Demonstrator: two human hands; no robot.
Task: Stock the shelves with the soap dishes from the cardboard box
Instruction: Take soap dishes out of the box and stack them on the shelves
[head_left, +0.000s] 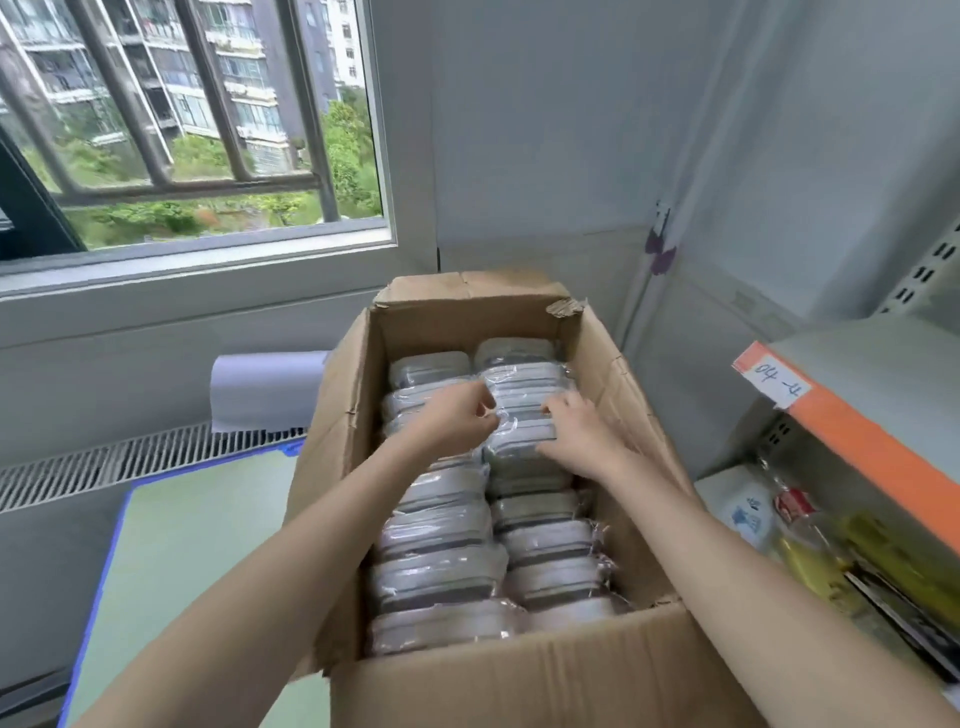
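- Cardboard box (524, 670) is standing open in front of the person, its flaps folded out, and it is looking nearly full.
- Soap dishes (441, 540) are lying inside it in two rows, each wrapped in clear film and standing on edge, pressed tight against its neighbours.
- The left hand (457, 421) is reaching into the far half of the box, fingers curled and pinching at the film on top of the right-hand row.
- The right hand (576, 431) is lying just beside it on the same row, fingers bent over the wrapped dishes; whether it is truly gripping one or only resting there, I cannot tell.
- The shelves (857, 415) are waiting close on the right, an orange strip with a handwritten label (779, 384) along the edge, other packaged goods lying on the level below.
- The dishes are likely light and stiff, but the film is looking slick and loose, so pulling by the wrap alone is risking a slip or tear; taking the hard rim between thumb and fingers seems surer.
- No dish is out of the box yet.
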